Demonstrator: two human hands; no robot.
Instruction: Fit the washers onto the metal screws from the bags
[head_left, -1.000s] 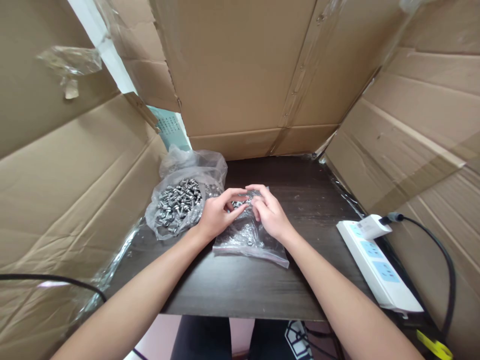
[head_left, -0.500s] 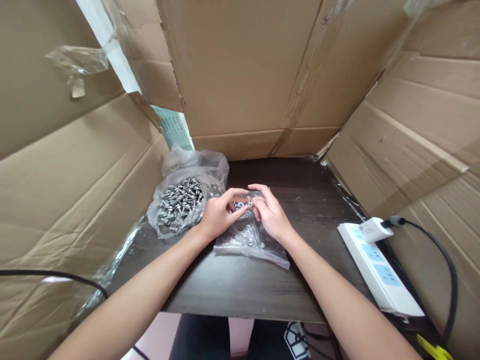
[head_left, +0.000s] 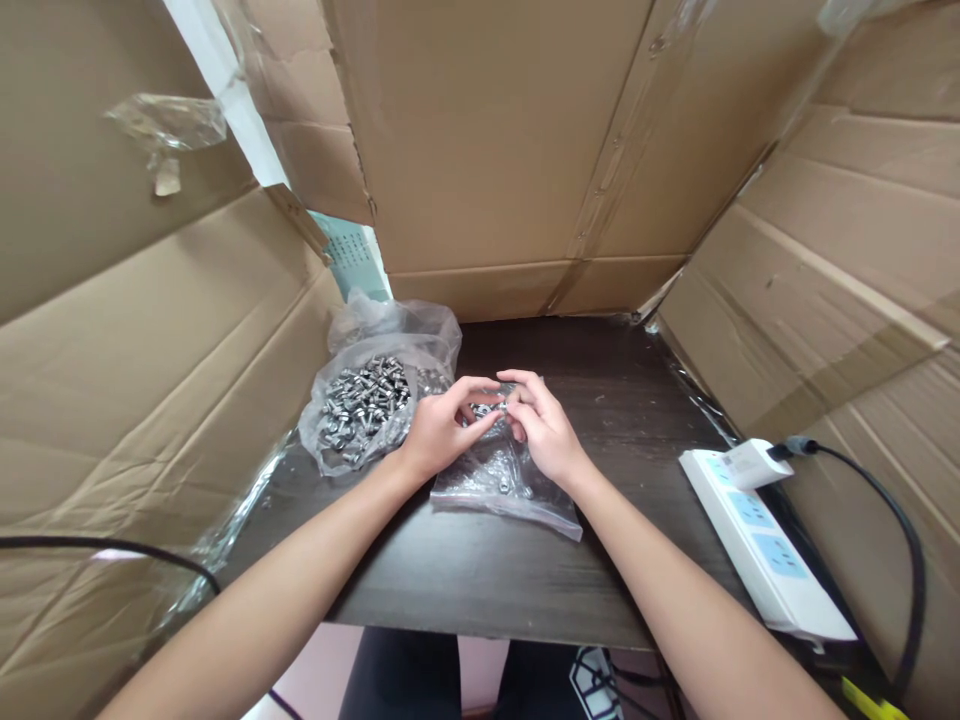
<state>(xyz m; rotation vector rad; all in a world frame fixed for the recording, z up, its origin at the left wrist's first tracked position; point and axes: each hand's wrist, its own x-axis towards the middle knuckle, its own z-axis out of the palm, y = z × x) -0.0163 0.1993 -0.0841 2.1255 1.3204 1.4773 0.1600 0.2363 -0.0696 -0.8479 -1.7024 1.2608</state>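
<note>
**A:** What did the head view show?

**B:** I saw my two bare hands meet over a small clear bag (head_left: 504,478) that lay flat on the dark worktop (head_left: 480,570), near its middle. My left hand (head_left: 436,432) and right hand (head_left: 546,432) both curled in at the bag's far end. Each grip was nearly closed, thumb and fingers pinching the plastic there, with a few small metal screws (head_left: 486,408) bunched between the fingertips. I could not tell whether a loose screw was pinched too, or only the film.

**A:** And around them?

**B:** Just left of my left hand sat a bigger open bag (head_left: 375,400) heaped with the same shiny screws. A white power strip (head_left: 761,535) lay well apart to the right, with a plug and black cable in it. Cardboard walls (head_left: 487,150) stood on three sides.

**A:** How would you have handled that pinch?

**B:** In my judgement, light and even pressure suited it best: keep the mouth flat, both pinches close together, and the bag resting on the worktop so nothing rolled out.

**A:** Any writing?

**B:** Behind the left cardboard I saw a pale green printed sheet (head_left: 352,255), too small to read. No brand showed anywhere.
</note>
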